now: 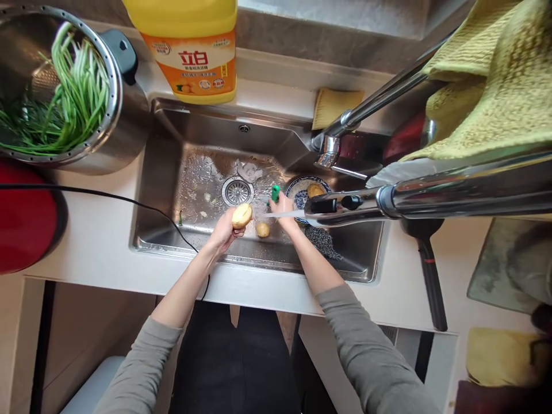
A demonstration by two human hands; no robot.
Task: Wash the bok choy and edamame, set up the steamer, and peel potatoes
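Observation:
My left hand (225,230) is closed around a partly peeled potato (242,216), pale yellow on top, over the sink near the drain (237,191). A green-handled tool, which looks like a peeler (275,193), is gripped in my right hand (283,208); its blade is hidden. Between and below the hands, another potato (263,230) lies on the sink floor. A stream of water runs from the faucet head (340,208) toward the space between my hands. Behind my right hand sits a blue-and-white patterned bowl (301,199) with a potato (315,190) in it.
A pot (129,123) of green onions (81,86) stands left of the steel sink (172,123). A yellow detergent jug (190,57) is behind it. A dark mesh scrubber (323,241) lies by my right forearm. A black cord (129,200) crosses the sink's left edge.

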